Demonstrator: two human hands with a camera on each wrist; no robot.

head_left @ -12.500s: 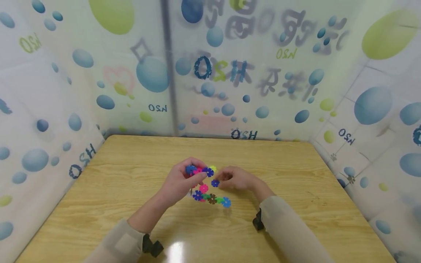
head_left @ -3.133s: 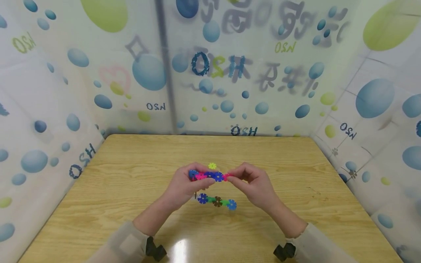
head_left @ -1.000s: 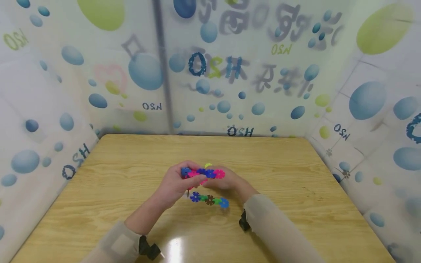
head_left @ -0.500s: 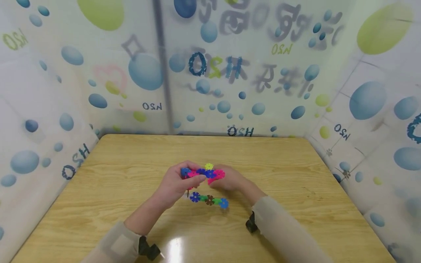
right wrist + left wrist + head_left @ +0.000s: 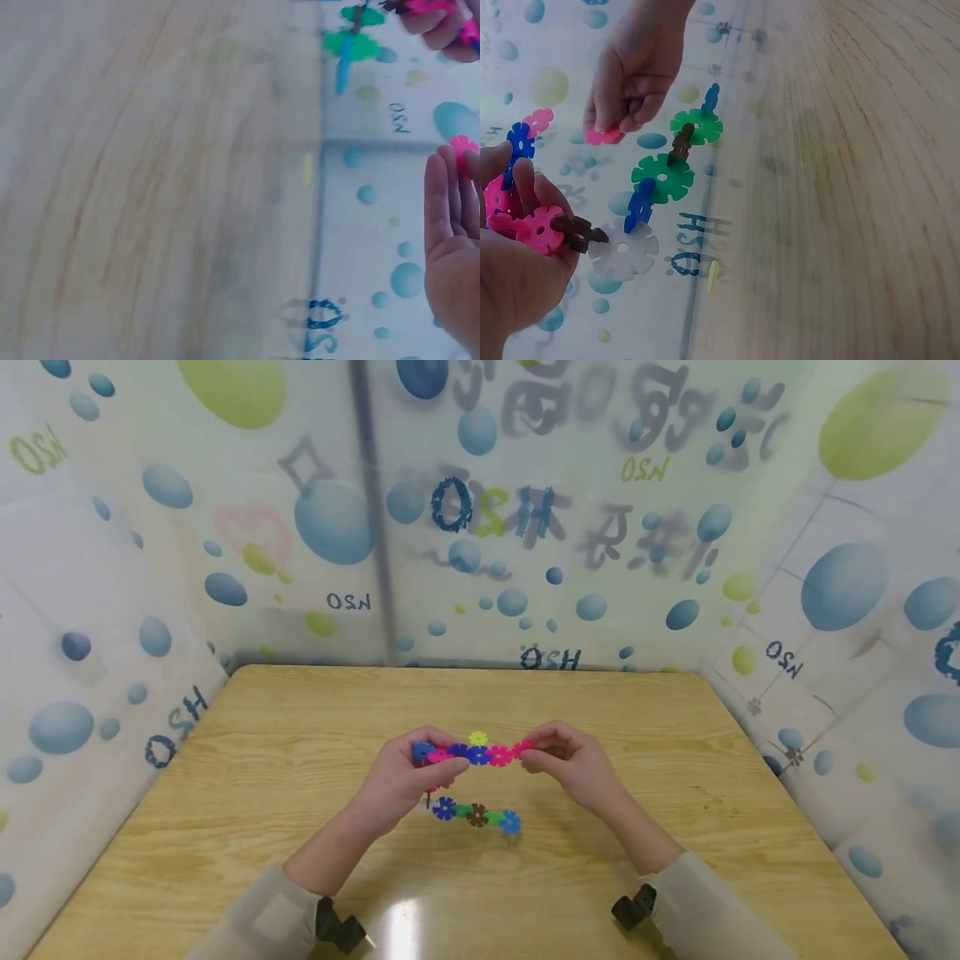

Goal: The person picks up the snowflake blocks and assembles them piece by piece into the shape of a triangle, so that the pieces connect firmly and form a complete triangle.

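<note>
My left hand (image 5: 412, 777) grips a chain of slotted flower-shaped discs in pink, blue, brown, green and white. Its upper run ends in a blue disc (image 5: 478, 756) and a pink disc (image 5: 499, 756). The lower run, with a brown disc (image 5: 477, 815), ends in a light blue disc (image 5: 511, 822). Between thumb and fingers, my right hand (image 5: 581, 768) pinches a loose pink disc (image 5: 604, 136). In the left wrist view this disc is apart from the chain's pink end disc (image 5: 538, 120). My left palm and fingers hide part of the chain.
A yellow disc (image 5: 478, 739) lies on the wooden table (image 5: 337, 702) behind the chain. Printed curtains (image 5: 570, 635) border the table's back and sides. Each wrist wears a small black camera, such as the right one (image 5: 633, 907).
My right hand was behind the chain a second ago; it has come out to the right with the pink disc. Over the earlier frames, blue and pink discs joined the upper run.
</note>
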